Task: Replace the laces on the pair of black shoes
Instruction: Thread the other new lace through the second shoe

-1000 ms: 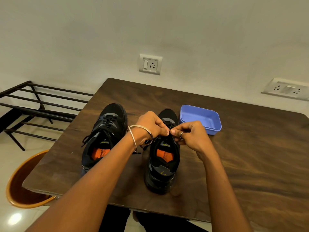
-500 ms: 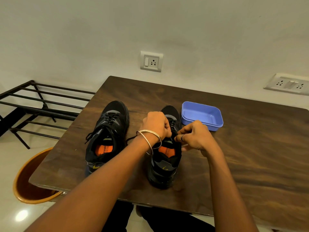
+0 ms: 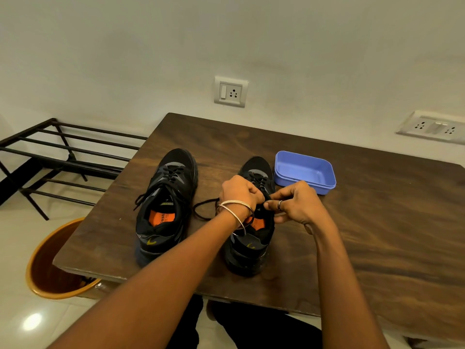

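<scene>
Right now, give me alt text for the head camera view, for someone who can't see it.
Both hands work the black lace at the top of the right-hand black shoe: the left hand and right hand pinch it. A second black shoe stands to its left on the wooden table, with a blue tray behind.

Both shoes black w/ grey panels: left shoe [image 3: 167, 197] and right shoe [image 3: 253, 238] each show an orange insole patch w/ dark lettering and a small yellow-gold logo at the heel. Lace [image 3: 205, 210] black. Table [image 3: 377, 235] dark brown, streaky wood-grain pattern. Box [image 3: 305, 172] periwinkle blue, plain. Bin [image 3: 47, 268] orange-brown. Rack [image 3: 63, 152] black metal. Wall [image 3: 226, 41] off-white, plain; sockets [image 3: 231, 91] white w/ black holes. Floor [image 3: 20, 248] cream, glossy. Bangles [image 3: 236, 210] silver-white; ring [image 3: 279, 205] silver. Trousers [image 3: 251, 331] black.
</scene>
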### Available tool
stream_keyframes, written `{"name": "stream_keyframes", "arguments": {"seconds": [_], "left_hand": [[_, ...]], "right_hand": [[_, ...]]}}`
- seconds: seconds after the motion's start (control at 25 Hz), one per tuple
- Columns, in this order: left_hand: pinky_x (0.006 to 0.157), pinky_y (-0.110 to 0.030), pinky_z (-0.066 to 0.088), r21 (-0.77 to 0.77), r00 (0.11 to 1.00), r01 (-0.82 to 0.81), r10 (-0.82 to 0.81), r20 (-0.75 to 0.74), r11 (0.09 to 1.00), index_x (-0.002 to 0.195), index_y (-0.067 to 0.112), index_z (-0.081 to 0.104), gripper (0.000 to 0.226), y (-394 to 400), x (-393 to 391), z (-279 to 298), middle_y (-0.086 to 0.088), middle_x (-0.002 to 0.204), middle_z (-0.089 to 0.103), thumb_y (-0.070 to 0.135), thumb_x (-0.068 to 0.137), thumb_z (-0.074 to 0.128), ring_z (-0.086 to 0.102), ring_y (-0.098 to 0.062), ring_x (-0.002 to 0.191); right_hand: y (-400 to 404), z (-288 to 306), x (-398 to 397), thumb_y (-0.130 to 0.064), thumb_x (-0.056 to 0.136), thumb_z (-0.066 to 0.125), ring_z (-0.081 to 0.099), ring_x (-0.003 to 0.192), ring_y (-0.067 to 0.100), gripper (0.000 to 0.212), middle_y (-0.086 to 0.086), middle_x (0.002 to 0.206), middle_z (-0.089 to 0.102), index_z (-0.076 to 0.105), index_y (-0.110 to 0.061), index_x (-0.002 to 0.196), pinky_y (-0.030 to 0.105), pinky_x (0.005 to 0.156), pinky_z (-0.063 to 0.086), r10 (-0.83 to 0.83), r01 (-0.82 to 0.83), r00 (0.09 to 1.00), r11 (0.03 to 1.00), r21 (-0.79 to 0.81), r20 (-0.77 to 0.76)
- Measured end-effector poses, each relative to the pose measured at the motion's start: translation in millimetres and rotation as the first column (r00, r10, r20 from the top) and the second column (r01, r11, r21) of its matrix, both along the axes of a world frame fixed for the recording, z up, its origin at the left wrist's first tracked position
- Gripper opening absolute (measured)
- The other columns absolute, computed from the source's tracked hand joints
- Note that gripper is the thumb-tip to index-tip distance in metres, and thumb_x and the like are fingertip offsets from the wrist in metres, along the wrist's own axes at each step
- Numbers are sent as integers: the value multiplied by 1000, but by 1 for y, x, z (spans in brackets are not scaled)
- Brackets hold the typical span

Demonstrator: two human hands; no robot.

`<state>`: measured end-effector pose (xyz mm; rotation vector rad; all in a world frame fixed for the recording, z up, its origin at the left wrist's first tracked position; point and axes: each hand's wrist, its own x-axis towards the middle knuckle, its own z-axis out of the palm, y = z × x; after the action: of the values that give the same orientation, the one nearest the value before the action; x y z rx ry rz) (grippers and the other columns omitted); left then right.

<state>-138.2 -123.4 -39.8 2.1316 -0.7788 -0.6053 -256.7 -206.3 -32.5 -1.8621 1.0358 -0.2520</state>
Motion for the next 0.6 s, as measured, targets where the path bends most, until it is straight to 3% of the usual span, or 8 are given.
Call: {"name": "stream_keyframes", "arguments": {"seconds": [0.16,0.32,0.44,0.6], "left_hand": [[85,-30,55,-38,990,-37,32,-135,999,81,12,78,7,1,2,-1,-3,86,74,11,75,81,68,-14,87],[85,-31,56,24,982,-79,82,-172,997,84,10,78,9,-5,-2,-1,-1,82,71,11,75,79,65,-13,83],[83,-35,57,65,989,-65,73,-130,996,77,14,77,7,-6,-2,-1,1,79,70,16,72,82,66,-15,81],[73,-26,56,33,979,26,-18,-204,999,85,8,77,11,-1,4,0,-3,73,68,10,75,81,52,-7,52]], "right_hand": [[1,-4,-2,-7,87,69,73,77,34,7,27,90,71,75,-3,89,49,73,60,-40,34,995,997,70,88],[3,-5,-2,1,88,65,72,81,38,8,29,91,71,73,-1,90,48,66,61,-163,141,974,980,140,160],[4,-6,-1,1,84,69,71,84,42,6,27,90,71,72,1,89,52,69,60,-191,162,966,972,168,174],[4,-5,-1,-1,85,70,72,84,36,6,24,92,72,72,-1,90,48,67,61,-189,161,970,970,182,150]]}}
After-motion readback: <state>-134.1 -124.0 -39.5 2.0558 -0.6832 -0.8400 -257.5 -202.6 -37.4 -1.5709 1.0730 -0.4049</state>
